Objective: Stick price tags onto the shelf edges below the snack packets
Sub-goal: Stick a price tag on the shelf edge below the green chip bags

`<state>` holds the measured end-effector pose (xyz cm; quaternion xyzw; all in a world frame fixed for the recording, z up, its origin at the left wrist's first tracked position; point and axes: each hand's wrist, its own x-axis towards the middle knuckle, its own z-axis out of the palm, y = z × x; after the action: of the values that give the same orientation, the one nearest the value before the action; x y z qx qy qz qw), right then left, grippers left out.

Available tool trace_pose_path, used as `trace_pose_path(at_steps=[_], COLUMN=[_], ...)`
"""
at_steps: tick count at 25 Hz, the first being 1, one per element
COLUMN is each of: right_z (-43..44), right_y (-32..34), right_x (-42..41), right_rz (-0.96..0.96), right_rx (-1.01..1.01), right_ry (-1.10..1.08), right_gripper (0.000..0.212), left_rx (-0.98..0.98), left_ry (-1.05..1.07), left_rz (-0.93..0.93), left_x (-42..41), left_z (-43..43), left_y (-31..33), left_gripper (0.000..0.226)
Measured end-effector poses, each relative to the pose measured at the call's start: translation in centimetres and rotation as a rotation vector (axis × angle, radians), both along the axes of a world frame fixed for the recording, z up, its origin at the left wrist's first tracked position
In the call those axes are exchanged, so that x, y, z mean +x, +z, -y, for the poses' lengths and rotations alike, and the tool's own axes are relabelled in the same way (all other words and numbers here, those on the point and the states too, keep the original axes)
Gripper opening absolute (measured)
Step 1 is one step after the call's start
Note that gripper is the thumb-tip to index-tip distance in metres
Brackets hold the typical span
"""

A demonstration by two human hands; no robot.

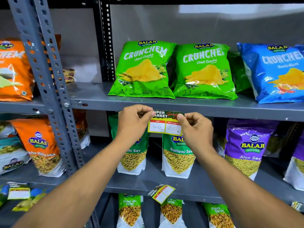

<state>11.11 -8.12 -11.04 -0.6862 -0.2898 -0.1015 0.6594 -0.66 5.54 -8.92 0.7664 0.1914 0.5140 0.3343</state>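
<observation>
A price tag [165,125] with a green "Super Market" header and yellow boxes reading 40 and 20 hangs against the grey shelf edge [230,112], just below two green Crunchem chip packets [141,69]. My left hand [134,122] pinches the tag's top left corner. My right hand [195,128] pinches its top right corner. The tag's top strip lies along the shelf edge; whether it is stuck down I cannot tell.
A blue Crunchem packet [276,71] stands at the right, orange packets [13,69] at the left beyond a slotted grey upright [54,89]. Ratlami Sev pouches [177,153] and purple Aloo Sev [246,148] fill the shelf below. Another tag [162,193] lies tilted on the lower shelf edge.
</observation>
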Motion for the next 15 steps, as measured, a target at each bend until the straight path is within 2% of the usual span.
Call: trace_pose_path(at_steps=[11,13,15], right_z=[-0.5,-0.5,-0.1], right_y=[1.8,2.0,2.3], right_x=[0.2,0.3,1.0], right_rz=[0.022,0.029,0.055], right_rx=[0.004,-0.015,-0.115], right_ry=[-0.042,-0.07,-0.154], right_gripper=[0.021,0.024,0.036], left_rx=[0.043,0.07,0.117], left_ry=[0.069,0.114,0.164], left_rz=[0.013,0.012,0.0], left_x=[0.4,0.6,0.7], left_z=[-0.1,0.2,0.3], left_y=[0.7,0.7,0.8], left_gripper=[0.005,0.008,0.017])
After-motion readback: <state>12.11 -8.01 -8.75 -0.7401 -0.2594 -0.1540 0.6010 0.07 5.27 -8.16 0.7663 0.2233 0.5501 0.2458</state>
